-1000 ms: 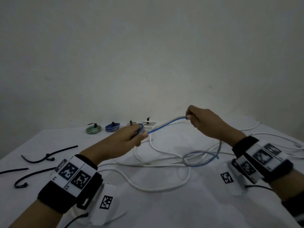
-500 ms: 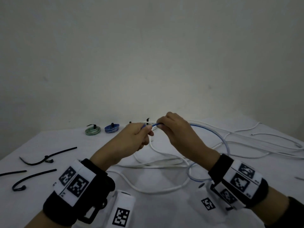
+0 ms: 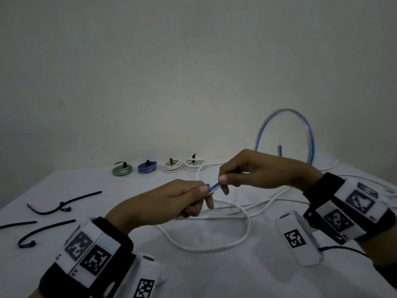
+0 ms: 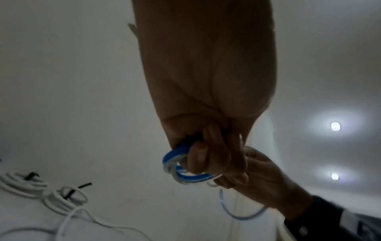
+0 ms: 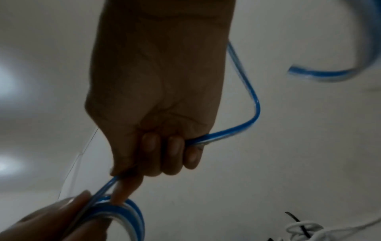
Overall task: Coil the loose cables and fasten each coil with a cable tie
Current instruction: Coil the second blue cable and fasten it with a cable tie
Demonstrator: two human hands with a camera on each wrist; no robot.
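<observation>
Left hand [image 3: 171, 203] grips blue coil [image 4: 181, 169]; right hand [image 3: 253, 168] pinches its strand

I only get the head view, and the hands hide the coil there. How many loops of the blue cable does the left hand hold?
Observer: The left wrist view shows the left hand pinching a few small loops of the blue cable, two or three; the exact count is unclear.
Operator: Is the right hand gripping it?
Observer: Yes. In the right wrist view the right hand has its fingers curled round the cable, which bends sharply just past the fist.
</observation>
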